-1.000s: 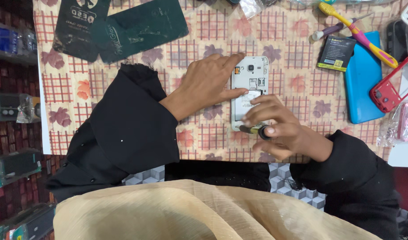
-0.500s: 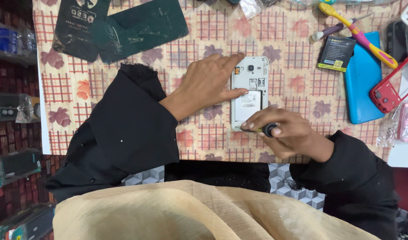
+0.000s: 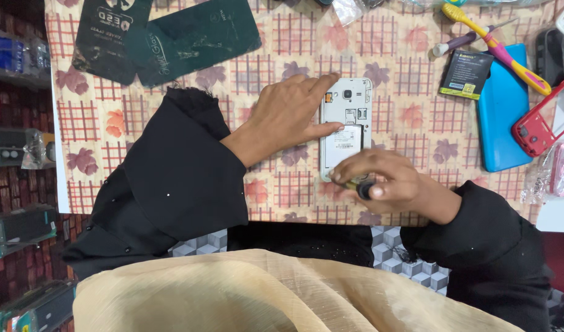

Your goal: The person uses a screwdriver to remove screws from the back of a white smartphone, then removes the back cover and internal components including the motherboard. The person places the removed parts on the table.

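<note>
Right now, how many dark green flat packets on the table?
2, both at the table's top left: one packet nearest the corner, the other packet just right of it and overlapping it. More could lie outside the frame.

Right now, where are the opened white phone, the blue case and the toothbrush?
opened white phone [image 3: 346,104], head view, on its upper back near the camera lens.
blue case [image 3: 502,117], head view, on its flat middle.
toothbrush [image 3: 509,56], head view, on its yellow and pink handle.
</note>
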